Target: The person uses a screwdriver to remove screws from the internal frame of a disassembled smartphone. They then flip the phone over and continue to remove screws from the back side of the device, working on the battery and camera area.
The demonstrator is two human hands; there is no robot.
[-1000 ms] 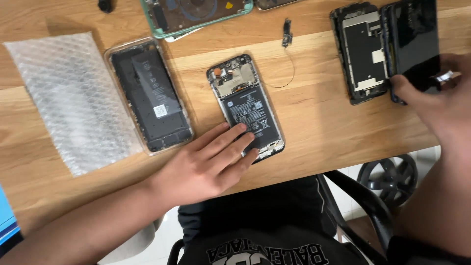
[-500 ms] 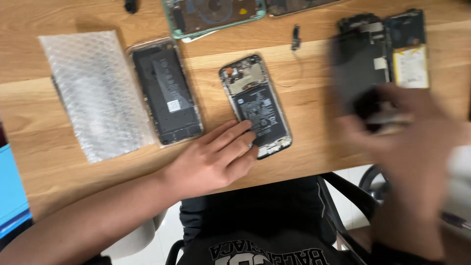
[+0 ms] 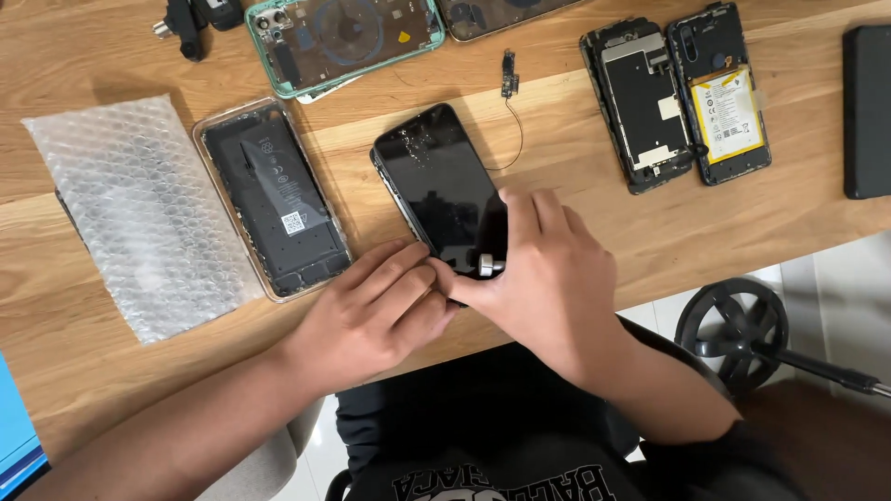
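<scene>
A black phone back cover [image 3: 441, 186] lies over the opened phone in the middle of the wooden table [image 3: 705, 241]. My right hand [image 3: 543, 278] presses on the cover's near end, fingers over it, with a small silver tool tip [image 3: 484, 266] showing beside the thumb. My left hand [image 3: 376, 311] rests against the phone's near left corner, fingertips touching its edge.
A bubble-wrap sheet [image 3: 139, 213] lies at the left beside an opened phone with a black battery [image 3: 274, 197]. Two stripped phone bodies [image 3: 677, 93] sit at the right, a green-rimmed phone shell [image 3: 343, 42] at the back, a small flex part [image 3: 509, 74] behind the cover. A chair base [image 3: 733, 329] is below the table edge.
My right hand came in from the right and set the black cover over the opened middle phone, hiding its battery. My left hand stayed at the phone's near edge.
</scene>
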